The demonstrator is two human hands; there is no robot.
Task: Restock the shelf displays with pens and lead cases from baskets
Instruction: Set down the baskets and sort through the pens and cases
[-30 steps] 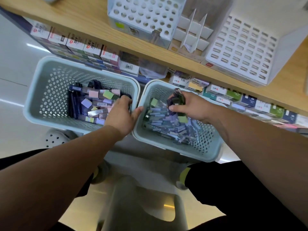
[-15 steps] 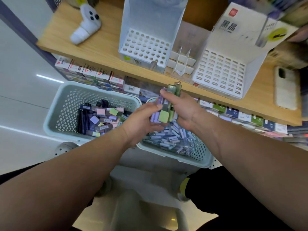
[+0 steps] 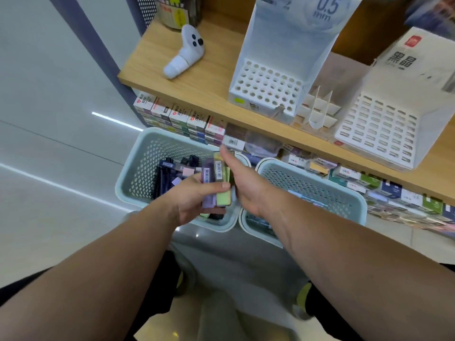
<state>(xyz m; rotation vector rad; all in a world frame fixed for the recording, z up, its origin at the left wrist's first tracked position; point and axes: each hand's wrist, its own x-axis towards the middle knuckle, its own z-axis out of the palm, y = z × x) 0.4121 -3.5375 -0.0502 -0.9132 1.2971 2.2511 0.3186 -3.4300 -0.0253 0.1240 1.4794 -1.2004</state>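
Observation:
My left hand (image 3: 190,200) grips a stack of lead cases (image 3: 216,179), purple and green with barcode labels, thumb across their front. My right hand (image 3: 242,183) lies along the stack's right side with straight fingers pressing against it. The stack hangs over the near right corner of the left basket (image 3: 138,168), which holds dark pens and pastel cases. The right basket (image 3: 349,195) sits beside it; my right forearm hides most of its contents. On the wooden shelf (image 3: 197,89) stand a white display with round holes (image 3: 266,89), a divider tray (image 3: 317,112) and a slotted display (image 3: 376,129).
A white controller-like object (image 3: 184,55) lies at the shelf's left end. Rows of small boxes (image 3: 177,116) fill the lower shelf behind the baskets. The baskets rest on a grey stand (image 3: 221,254) between my legs. White floor lies to the left.
The stack came out of the right basket in my right hand and went leftward; my left hand left the left basket and now grips it. My view tilted up toward the shelf.

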